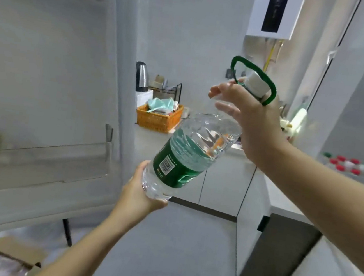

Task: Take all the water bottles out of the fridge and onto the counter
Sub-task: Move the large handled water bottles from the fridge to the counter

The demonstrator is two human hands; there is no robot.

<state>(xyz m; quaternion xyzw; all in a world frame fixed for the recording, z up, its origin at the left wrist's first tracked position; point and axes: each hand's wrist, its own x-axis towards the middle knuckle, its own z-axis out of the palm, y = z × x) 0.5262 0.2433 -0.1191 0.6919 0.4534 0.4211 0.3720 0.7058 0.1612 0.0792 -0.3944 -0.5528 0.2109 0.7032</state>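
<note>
A large clear water bottle (188,152) with a green label and white cap hangs tilted in the air in front of the open fridge door (46,75). My left hand (137,192) cups its base from below, fingers curled round the bottom. My right hand (258,124) holds the neck just under the cap, with a finger through the green carry loop (272,87). Several small bottles with red, white and green caps (347,164) stand on the counter (287,203) at the right.
The fridge door carries a transparent shelf (48,158) with something pale green at its left end. On the far counter are an orange basket (159,118) and a steel kettle (141,76). A cardboard box (8,254) lies on the floor at the lower left.
</note>
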